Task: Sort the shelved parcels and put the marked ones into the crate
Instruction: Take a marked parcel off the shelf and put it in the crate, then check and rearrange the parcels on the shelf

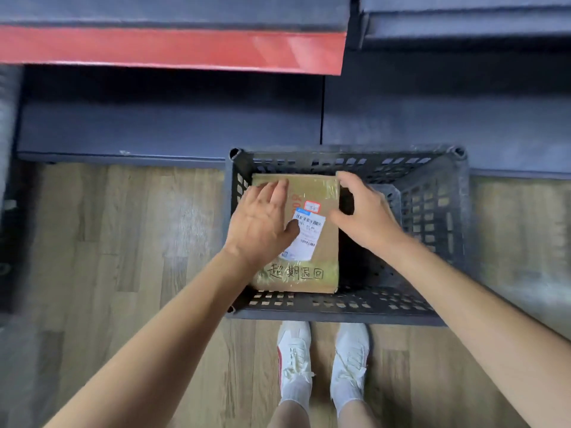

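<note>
The floor (129, 242) is laid with light wood-grain planks, their seams running away from the viewer, and soft daylight leaves a pale sheen on the boards to the left. Along the far edge of the floor stands dark blue-grey shelving (170, 125), its lowest board almost at floor level and split by a thin vertical seam near the middle. Above it, a bright red shelf edge (173, 50) runs across the upper left, glossy and catching a streak of light. To the upper right another dark shelf tier (463, 23) juts forward. The far left margin is blurred and dark.
</note>
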